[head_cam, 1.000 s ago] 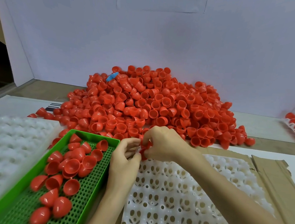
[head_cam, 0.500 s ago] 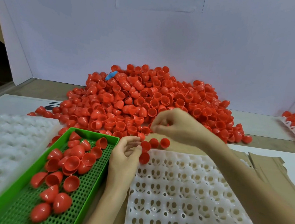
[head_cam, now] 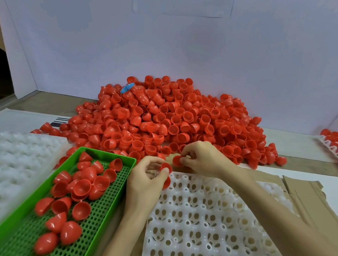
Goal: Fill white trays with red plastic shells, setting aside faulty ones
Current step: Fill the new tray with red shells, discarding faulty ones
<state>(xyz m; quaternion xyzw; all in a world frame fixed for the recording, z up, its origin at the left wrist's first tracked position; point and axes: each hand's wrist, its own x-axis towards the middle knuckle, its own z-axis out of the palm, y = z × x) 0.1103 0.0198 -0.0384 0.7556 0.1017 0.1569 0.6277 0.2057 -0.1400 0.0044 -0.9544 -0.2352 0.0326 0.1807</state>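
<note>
Glossy red hollow half-egg shells [head_cam: 187, 116]

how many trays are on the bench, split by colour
white: 3, the left tray, the middle tray, the far-right tray
green: 1, the perforated tray
total: 4

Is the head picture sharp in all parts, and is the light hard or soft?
Head view: the red shell pile is fairly sharp, but the left white tray and the nearest shells in the green tray are smeared. Head view: light is soft and even, with faint shadows and only small highlights.
</note>
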